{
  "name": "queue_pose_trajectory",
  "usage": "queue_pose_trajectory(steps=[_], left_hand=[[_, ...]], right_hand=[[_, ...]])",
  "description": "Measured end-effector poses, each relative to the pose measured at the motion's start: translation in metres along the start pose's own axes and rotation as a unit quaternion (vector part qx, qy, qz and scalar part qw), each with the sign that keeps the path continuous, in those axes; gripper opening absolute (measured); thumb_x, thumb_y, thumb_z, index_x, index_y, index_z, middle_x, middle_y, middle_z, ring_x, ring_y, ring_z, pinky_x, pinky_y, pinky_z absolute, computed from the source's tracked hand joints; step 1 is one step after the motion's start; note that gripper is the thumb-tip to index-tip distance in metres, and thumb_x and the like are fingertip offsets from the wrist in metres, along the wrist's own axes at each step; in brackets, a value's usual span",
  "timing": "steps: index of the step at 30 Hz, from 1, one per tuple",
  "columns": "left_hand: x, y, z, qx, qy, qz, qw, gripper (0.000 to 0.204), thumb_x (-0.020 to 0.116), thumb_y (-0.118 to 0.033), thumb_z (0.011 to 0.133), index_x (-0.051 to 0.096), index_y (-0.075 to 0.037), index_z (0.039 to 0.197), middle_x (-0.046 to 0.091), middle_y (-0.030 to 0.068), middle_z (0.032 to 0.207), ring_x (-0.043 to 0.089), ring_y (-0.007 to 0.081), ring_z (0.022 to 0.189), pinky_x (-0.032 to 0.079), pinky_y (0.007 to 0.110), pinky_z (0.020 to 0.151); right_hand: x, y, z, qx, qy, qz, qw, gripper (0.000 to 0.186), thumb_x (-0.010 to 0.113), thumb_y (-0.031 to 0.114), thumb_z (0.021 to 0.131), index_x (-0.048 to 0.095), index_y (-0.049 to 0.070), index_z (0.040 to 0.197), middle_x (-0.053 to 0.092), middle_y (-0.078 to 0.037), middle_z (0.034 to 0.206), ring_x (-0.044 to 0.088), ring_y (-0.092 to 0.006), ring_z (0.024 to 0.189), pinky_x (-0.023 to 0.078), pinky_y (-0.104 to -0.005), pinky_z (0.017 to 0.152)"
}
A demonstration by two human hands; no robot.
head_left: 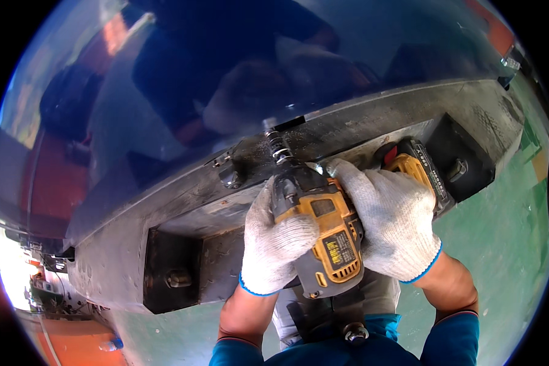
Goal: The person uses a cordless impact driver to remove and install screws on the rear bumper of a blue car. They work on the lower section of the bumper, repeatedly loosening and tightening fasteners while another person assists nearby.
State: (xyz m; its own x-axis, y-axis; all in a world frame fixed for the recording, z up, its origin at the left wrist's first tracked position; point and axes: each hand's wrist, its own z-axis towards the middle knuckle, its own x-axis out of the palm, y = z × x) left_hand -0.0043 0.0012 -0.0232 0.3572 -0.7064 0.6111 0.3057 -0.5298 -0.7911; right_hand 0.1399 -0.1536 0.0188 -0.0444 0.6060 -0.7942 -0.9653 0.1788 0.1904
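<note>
My left hand [276, 241], in a white knit glove, is closed round the body of a yellow and black cordless impact wrench [328, 241]. My right hand [387, 216], also gloved, wraps the tool's handle, with the battery [430, 174] sticking out beyond it to the right. The wrench's socket extension [277, 143] points away from me to the lower edge of a glossy dark blue panel [183, 55]; whether it sits on a fastener I cannot tell. A small dark fitting [230, 174] is left of the socket on a grey metal beam [107, 262].
The beam has dark recessed pockets, each with a bolt [178, 278], at left and right. Green floor [488, 244] shows below the beam and at the right. An orange object [73, 338] and assorted equipment are at the far lower left.
</note>
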Motion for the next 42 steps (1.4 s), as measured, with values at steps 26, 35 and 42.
queue_pose_trajectory(steps=[26, 35, 42], left_hand=[[0.000, -0.001, 0.004, 0.012, 0.042, 0.013, 0.999, 0.077, 0.101, -0.021, 0.084, 0.064, -0.002, 0.148, 0.076, 0.0128, 0.132, 0.075, 0.0241, 0.120, 0.062, 0.040, 0.107], [0.009, -0.007, 0.000, 0.015, 0.014, 0.037, 0.999, 0.065, 0.097, -0.018, 0.090, 0.065, -0.001, 0.144, 0.078, 0.0110, 0.124, 0.075, 0.0200, 0.112, 0.062, 0.037, 0.102], [0.007, -0.002, 0.005, 0.036, 0.038, 0.053, 0.997, 0.052, 0.093, -0.026, 0.094, 0.071, -0.003, 0.135, 0.078, 0.0090, 0.121, 0.075, 0.0174, 0.108, 0.062, 0.035, 0.098]], right_hand=[[0.000, -0.001, 0.004, -0.007, 0.004, 0.015, 1.000, 0.074, 0.096, 0.035, 0.070, 0.070, 0.000, 0.130, 0.073, -0.013, 0.087, 0.076, -0.0328, 0.076, 0.059, -0.0438, 0.068], [0.000, 0.003, 0.005, -0.020, 0.007, -0.010, 1.000, 0.074, 0.096, 0.033, 0.072, 0.070, -0.002, 0.132, 0.075, -0.014, 0.092, 0.077, -0.0331, 0.079, 0.060, -0.0441, 0.071], [0.004, 0.002, 0.001, -0.030, 0.000, -0.029, 0.999, 0.074, 0.096, 0.028, 0.073, 0.068, -0.002, 0.135, 0.076, -0.016, 0.093, 0.077, -0.0344, 0.082, 0.060, -0.0445, 0.072]])
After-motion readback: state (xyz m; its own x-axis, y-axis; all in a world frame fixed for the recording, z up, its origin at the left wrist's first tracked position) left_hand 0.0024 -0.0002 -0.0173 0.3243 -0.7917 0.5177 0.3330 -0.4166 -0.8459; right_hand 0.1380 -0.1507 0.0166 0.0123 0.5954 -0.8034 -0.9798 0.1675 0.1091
